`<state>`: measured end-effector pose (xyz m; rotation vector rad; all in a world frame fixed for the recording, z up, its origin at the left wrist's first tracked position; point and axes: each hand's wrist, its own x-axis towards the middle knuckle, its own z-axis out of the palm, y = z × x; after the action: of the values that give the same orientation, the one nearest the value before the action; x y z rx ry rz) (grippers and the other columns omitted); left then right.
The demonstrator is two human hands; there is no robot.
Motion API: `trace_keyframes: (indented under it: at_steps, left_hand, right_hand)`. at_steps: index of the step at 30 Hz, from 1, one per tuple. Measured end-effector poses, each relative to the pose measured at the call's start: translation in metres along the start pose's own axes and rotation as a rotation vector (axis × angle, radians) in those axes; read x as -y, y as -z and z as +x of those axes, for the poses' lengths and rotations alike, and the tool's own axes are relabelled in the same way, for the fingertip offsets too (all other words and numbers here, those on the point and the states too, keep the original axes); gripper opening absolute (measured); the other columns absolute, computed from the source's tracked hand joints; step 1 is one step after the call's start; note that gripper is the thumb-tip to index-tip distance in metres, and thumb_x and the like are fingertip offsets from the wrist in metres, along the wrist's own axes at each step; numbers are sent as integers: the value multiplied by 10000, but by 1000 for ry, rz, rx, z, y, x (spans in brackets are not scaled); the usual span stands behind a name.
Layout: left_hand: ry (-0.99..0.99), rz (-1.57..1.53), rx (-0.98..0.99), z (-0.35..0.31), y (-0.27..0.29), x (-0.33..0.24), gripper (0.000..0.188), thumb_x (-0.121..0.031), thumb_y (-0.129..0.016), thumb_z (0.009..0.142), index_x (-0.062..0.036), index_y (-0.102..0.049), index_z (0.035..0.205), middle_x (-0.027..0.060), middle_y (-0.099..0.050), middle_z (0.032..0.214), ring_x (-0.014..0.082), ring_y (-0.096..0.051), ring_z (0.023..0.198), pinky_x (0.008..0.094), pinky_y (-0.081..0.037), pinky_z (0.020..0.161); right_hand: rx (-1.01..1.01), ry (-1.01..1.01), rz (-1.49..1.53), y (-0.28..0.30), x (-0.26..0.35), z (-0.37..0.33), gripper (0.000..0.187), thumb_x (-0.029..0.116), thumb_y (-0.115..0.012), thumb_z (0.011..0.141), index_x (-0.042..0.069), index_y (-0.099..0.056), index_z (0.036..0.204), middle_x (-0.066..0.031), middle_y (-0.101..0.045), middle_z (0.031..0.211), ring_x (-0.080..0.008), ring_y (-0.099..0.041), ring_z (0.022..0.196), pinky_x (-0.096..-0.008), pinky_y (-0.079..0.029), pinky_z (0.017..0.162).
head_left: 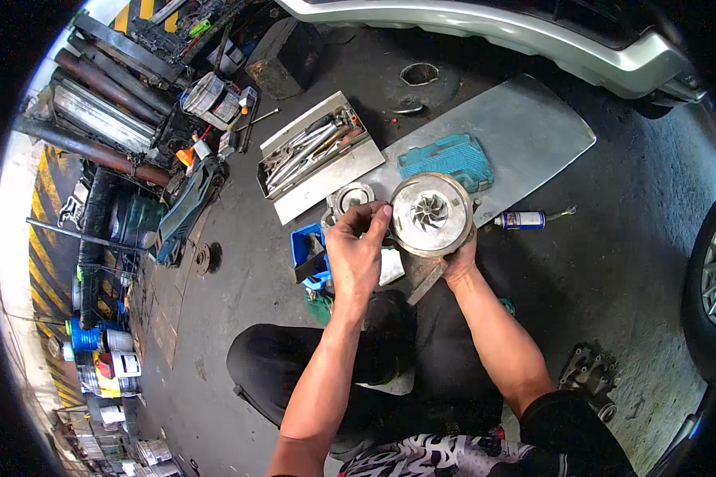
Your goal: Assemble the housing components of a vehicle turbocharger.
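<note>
A round metal turbocharger core [445, 230] with a finned wheel at its centre is held above my lap, wheel side facing up. My right hand [460, 261] grips it from beneath at its lower right, fingers partly hidden under it. At its left rim is my left hand [355, 253], closed, thumb and fingertips pinched together against the edge; whatever they pinch is hidden. Below the core a flat grey metal strip [427, 283] shows beside my right hand. Just beyond my left fingers lies a round metal housing [352, 196].
A grey metal sheet [533, 131] on the floor bears a teal tray [447, 157]. Left of it stands an open toolbox [328, 191] full of wrenches. A spray can [520, 220] lies at right, a blue bin [301, 245] near my knees. A silver car [485, 40] stands ahead.
</note>
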<state>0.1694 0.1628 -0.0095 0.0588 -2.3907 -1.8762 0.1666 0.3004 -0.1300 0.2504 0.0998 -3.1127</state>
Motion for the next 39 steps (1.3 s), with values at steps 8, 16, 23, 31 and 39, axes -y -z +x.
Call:
trace_keyframes:
  at_steps: [8, 16, 23, 31, 39]
  left_hand:
    - [16, -38, 0, -2, -5, -10, 223, -155, -712, 886, 52, -681, 962, 29, -659, 792, 64, -561, 719, 218, -459, 653]
    - [1, -28, -2, -7, -4, -8, 222, -170, -698, 900, 35, -691, 983, 43, -671, 852, 92, -576, 767, 236, -468, 715]
    - [-286, 314, -56, -24, -3, -11, 182, -94, -637, 908, -3, -700, 1052, 124, -633, 984, 215, -597, 927, 322, -474, 835]
    - [-291, 322, -28, -24, -2, -12, 224, -134, -639, 913, -12, -695, 1093, 129, -609, 977, 224, -584, 931, 332, -471, 850]
    - [-408, 575, 62, -34, -9, -17, 760, -390, -805, 733, 20, -521, 1307, 226, -456, 1233, 362, -497, 1158, 435, -442, 972]
  right_hand:
    - [-55, 82, -120, 13, -2, 4, 513, 424, -442, 985, 20, -522, 1291, -140, -610, 1229, -255, -628, 1071, -385, -537, 922]
    - [-81, 72, -126, 31, -5, 13, 499, 404, -439, 985, 12, -531, 1281, -145, -609, 1231, -260, -630, 1067, -384, -542, 915]
    - [23, 7, -34, 30, -5, 14, 489, 391, -435, 987, 11, -540, 1276, -147, -614, 1229, -266, -614, 1094, -406, -524, 939]
    - [-11, 25, -62, 23, -8, 11, 512, 421, -465, 974, 20, -540, 1284, -138, -604, 1248, -275, -601, 1107, -404, -499, 968]
    - [51, -14, -88, 21, -7, 11, 561, 468, -396, 986, 29, -512, 1314, -151, -597, 1250, -284, -601, 1113, -421, -498, 969]
